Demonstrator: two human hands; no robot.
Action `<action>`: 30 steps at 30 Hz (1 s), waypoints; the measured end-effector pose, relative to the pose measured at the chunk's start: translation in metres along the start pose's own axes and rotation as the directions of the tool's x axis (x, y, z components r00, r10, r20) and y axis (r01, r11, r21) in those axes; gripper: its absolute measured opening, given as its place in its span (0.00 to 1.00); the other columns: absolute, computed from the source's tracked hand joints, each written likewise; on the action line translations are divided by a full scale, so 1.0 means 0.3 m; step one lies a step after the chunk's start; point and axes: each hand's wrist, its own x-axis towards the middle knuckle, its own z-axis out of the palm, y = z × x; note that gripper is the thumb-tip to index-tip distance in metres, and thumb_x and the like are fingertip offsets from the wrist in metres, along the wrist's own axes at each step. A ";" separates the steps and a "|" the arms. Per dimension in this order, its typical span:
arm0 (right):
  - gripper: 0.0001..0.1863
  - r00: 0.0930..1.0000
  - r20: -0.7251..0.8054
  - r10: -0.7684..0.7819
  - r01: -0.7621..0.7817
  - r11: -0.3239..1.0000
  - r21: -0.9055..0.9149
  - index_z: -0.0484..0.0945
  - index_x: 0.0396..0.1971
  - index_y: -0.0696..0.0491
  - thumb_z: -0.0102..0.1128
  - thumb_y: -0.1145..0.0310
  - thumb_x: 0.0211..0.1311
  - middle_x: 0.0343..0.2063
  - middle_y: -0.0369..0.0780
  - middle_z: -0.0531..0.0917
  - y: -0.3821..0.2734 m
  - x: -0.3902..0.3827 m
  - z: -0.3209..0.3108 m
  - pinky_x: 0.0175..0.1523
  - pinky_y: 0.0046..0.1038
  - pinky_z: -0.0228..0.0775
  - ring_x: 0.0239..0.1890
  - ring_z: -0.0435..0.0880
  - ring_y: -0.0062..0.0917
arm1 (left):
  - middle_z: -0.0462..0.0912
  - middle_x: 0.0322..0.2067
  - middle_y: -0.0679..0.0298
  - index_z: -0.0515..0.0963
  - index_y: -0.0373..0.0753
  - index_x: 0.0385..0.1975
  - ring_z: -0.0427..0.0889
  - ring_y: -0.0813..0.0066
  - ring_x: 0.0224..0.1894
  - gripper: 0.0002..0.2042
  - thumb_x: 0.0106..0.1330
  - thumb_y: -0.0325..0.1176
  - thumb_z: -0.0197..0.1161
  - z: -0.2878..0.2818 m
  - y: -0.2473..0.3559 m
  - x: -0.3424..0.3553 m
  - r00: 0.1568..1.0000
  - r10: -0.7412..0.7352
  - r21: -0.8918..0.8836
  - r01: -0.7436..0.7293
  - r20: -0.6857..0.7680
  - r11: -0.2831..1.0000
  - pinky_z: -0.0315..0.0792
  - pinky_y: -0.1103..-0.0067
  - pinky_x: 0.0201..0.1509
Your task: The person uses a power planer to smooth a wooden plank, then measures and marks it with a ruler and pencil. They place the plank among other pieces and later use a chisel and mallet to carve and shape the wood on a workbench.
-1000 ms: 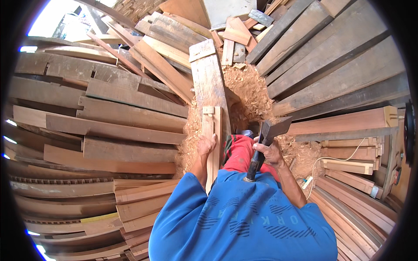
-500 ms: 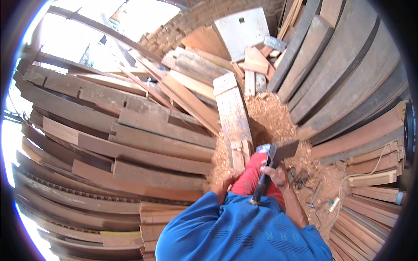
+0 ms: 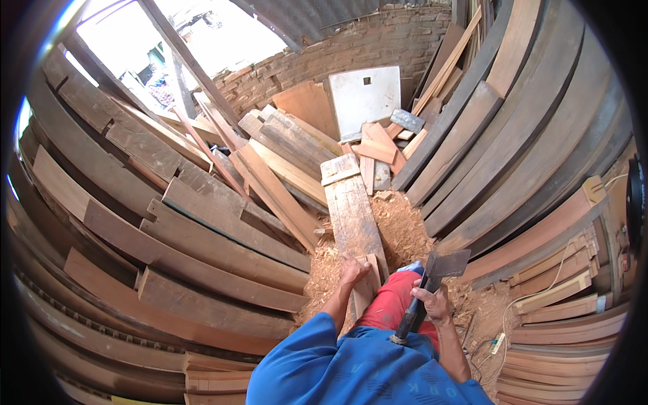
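My right hand (image 3: 434,302) is closed around the dark handle of a hatchet (image 3: 448,264), held upright over my right thigh. Its broad, flat blade points right, and the butt of the handle is near my shirt. My left hand (image 3: 354,270) is curled at the upper end of a short piece of wood (image 3: 365,289), which lies on the plank bench beside my red-clad leg. The worn plank bench (image 3: 349,202) runs away from me, with a cross strip near its far end. Part of the short piece is hidden by my leg and arm.
Wood shavings (image 3: 405,219) cover the floor around the bench. Stacked boards (image 3: 223,236) crowd the left, and long thick planks (image 3: 499,158) lean on the right. A white panel (image 3: 364,108) and offcuts stand before the brick wall (image 3: 324,50). A cable (image 3: 505,324) lies at right.
My view has tilted up, showing more of the brick wall. My left hand has moved forward along the short piece of wood. The hatchet stays in my right hand, turned slightly.
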 end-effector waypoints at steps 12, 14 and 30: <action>0.15 0.994 -0.005 -0.107 0.103 0.975 -0.196 0.81 0.36 0.55 0.73 0.62 0.54 0.27 0.30 0.78 0.072 -0.045 0.108 0.39 0.25 0.70 0.31 0.75 0.16 | 0.82 0.48 0.44 0.74 0.35 0.56 0.81 0.53 0.51 0.24 0.58 0.35 0.65 -0.027 -0.363 0.046 0.996 0.084 -0.177 -0.080 0.011 0.981 0.74 0.61 0.56; 0.15 0.994 0.015 -0.108 0.108 0.974 -0.200 0.81 0.36 0.55 0.74 0.62 0.54 0.27 0.29 0.78 0.059 -0.039 0.134 0.40 0.25 0.69 0.31 0.74 0.16 | 0.73 0.58 0.41 0.68 0.36 0.63 0.72 0.45 0.61 0.31 0.57 0.35 0.65 -0.058 -0.342 -0.032 0.988 0.056 -0.006 -0.058 -0.145 0.998 0.62 0.57 0.67; 0.17 0.991 0.125 -0.050 0.077 0.970 -0.229 0.82 0.36 0.58 0.72 0.59 0.61 0.29 0.34 0.83 -0.022 0.160 0.258 0.35 0.23 0.74 0.30 0.80 0.17 | 0.45 0.75 0.37 0.81 0.53 0.37 0.50 0.39 0.75 0.14 0.48 0.33 0.72 -0.321 0.152 -0.495 0.173 0.920 -0.161 -0.979 -0.352 0.123 0.47 0.47 0.71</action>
